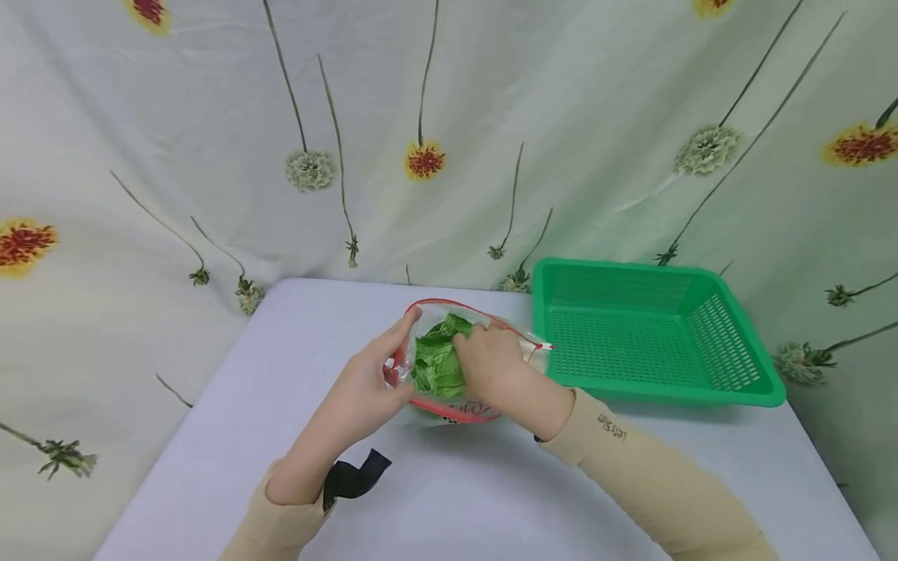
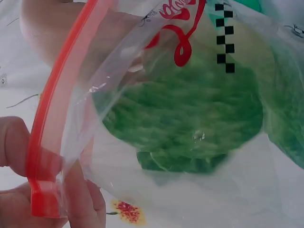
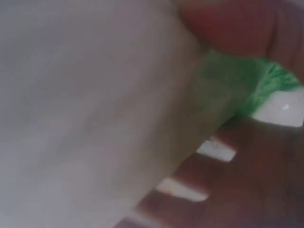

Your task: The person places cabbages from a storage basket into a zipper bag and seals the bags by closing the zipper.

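A clear zip bag (image 1: 454,411) with a red zip edge is held mouth-up above the white table. Green leafy vegetable, looking like lettuce, (image 1: 435,365) is inside it. My left hand (image 1: 361,393) pinches the bag's left rim between thumb and fingers. Reaching into the mouth, my right hand (image 1: 493,366) grips the leaves. In the right wrist view, the thumb and fingers (image 3: 247,194) curl round a broad pale stalk (image 3: 85,114). Through the plastic, the left wrist view shows the leaf blades (image 2: 185,118); the right fingertips are partly hidden by them.
A green perforated plastic basket (image 1: 617,347) stands at the back right of the white table (image 1: 231,452), just right of the bag. Behind the table hangs a flowered curtain (image 1: 596,109). A black strap (image 1: 359,477) sticks out from the left wrist.
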`<state>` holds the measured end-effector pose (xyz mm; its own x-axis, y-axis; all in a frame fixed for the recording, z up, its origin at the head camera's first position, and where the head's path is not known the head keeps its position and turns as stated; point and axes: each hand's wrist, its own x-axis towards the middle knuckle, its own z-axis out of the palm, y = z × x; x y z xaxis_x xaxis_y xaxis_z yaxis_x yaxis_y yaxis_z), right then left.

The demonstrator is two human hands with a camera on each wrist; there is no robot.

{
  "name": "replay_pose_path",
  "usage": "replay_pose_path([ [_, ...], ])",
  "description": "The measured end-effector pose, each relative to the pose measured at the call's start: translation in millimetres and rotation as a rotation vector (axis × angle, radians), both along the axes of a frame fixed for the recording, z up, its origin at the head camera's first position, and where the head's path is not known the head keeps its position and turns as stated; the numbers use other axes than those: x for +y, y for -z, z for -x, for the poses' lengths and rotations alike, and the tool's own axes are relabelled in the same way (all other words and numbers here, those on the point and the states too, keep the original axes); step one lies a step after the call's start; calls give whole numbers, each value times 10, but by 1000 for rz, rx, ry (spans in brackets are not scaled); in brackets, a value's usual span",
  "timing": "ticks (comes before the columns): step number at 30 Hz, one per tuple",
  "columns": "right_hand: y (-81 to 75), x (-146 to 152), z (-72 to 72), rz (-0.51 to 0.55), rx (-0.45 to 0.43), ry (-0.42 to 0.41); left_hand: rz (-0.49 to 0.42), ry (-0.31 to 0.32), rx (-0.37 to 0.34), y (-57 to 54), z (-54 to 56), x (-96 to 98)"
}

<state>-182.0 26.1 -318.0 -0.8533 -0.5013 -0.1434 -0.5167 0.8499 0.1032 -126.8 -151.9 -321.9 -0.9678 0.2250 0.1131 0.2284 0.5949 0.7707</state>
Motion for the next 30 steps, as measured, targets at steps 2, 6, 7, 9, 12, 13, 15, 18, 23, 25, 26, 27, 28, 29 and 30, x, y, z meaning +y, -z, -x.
replay_pose_path([
  [2,28,-19,-13,1,-12,0,-2,-2,-4,-3,9,-16],
  [6,45,58,-9,93,-124,-35,-1,-4,-11,-3,40,-52],
  [7,39,92,-7,131,-152,-55,-1,-3,-14,2,49,-59],
  [9,17,177,-4,213,-202,-109,-4,-1,-17,21,67,-65],
  [12,-39,385,-26,388,-232,-207,-21,8,-33,74,88,-39],
  [13,-57,470,-39,449,-227,-235,-26,9,-40,92,91,-23],
  [15,-76,654,-71,590,-197,-285,-40,6,-60,120,85,7],
  [18,-57,903,-118,775,-81,-311,-49,-5,-84,125,54,24],
  [23,84,1162,-119,945,77,-272,-50,-18,-84,63,8,5],
  [25,161,1221,-97,959,91,-245,-50,-16,-86,39,5,-8],
  [26,200,1241,-86,959,91,-230,-46,-16,-86,31,7,-16],
  [27,240,1254,-69,965,83,-217,-43,-18,-85,23,11,-26],
  [28,279,1261,-48,975,73,-210,-39,-20,-83,15,14,-40],
  [29,316,1264,-26,991,58,-204,-38,-24,-79,7,17,-56],
  [30,351,1262,-1,1014,34,-199,-36,-29,-75,0,21,-73],
])
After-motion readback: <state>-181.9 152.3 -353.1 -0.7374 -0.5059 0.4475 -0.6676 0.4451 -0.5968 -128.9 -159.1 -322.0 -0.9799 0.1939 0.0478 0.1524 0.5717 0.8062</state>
